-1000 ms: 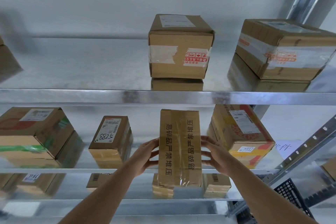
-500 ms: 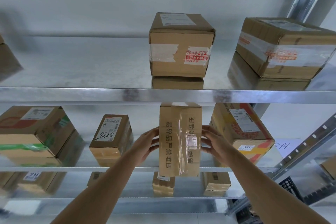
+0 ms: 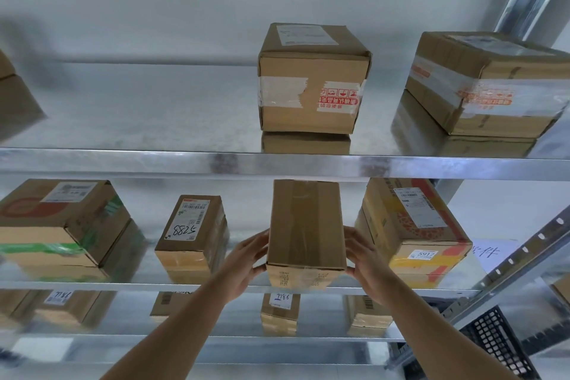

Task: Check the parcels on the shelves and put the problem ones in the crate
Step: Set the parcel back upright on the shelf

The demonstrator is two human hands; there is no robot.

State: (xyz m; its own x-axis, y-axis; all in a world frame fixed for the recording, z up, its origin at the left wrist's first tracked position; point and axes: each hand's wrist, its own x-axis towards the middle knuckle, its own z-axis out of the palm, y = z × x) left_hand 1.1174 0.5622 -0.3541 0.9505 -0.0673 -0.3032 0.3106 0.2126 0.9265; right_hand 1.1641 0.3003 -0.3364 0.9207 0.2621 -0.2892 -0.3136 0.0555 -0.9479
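From the head camera, both hands are up at the middle shelf [image 3: 92, 285], clasping a tall plain cardboard parcel [image 3: 306, 225] between them. The left hand [image 3: 246, 265] presses its fingers against the parcel's left side; the right hand [image 3: 365, 259] curls its fingers round the right side near the lower front edge. The parcel sits tipped so its taped top face shows, its lower front edge at or just above the shelf lip; whether it is resting on the shelf or fully lifted is hard to tell, since that edge is blurred.

Just to its left stands a parcel marked 5788 [image 3: 192, 234]; just to its right, a yellow and red parcel labelled 5917 [image 3: 413, 231]. Above, on the top shelf [image 3: 123, 160], sit a box with red warning tape [image 3: 311, 80] and a wider taped box [image 3: 484, 86]. The black crate [image 3: 496, 345] shows only as a corner at lower right, well below the hands.

The main risk, as I judge it, is the grip: a side squeeze on slick tape, with nothing underneath, could let the parcel slide forward off the lip. Turning it in so narrow a gap could also knock either neighbour, or catch the top shelf's edge just above.
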